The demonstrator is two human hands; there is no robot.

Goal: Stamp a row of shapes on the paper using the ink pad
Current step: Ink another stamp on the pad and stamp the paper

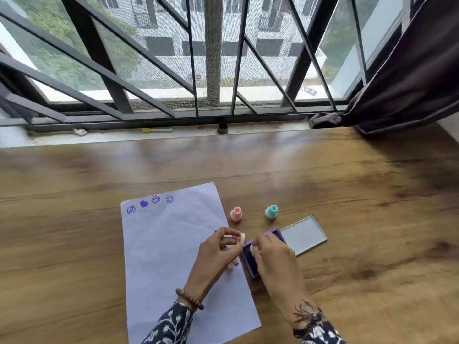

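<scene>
A white sheet of paper (171, 254) lies on the wooden table with several purple stamped shapes (149, 203) in a row along its far edge. My left hand (216, 252) holds a small white and orange stamp (241, 238) above the paper's right edge. My right hand (273, 259) presses a white stamp (254, 249) into the purple ink pad (248, 259), whose open lid (304, 234) lies to the right. A pink stamp (236, 214) and a teal stamp (271, 212) stand upright beyond the pad.
The wooden table (74, 219) runs to a window sill with a small dark cup (222, 128) and a yellow-tipped marker (156, 130). A barred window stands behind. A dark curtain (409, 83) hangs at the right.
</scene>
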